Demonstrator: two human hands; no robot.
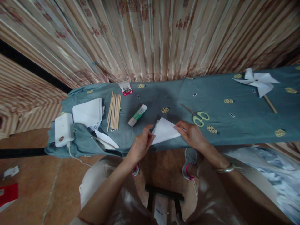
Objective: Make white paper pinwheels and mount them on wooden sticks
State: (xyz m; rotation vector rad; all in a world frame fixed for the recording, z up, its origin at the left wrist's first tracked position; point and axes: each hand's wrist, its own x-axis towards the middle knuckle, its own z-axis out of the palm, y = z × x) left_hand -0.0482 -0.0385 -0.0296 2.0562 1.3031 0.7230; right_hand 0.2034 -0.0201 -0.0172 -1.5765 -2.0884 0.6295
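A folded white paper triangle lies near the front edge of a table covered in blue-grey cloth. My left hand pinches the paper's left corner with thumb and fingers. My right hand presses its fingers down on the paper's right corner; a metal bangle sits on that wrist. Green-handled scissors lie just behind my right hand. A glue stick lies behind my left hand.
Several wooden sticks, a stack of white paper, a white box and a small packet of pins sit at the left. A finished white pinwheel lies far right. A striped curtain hangs behind.
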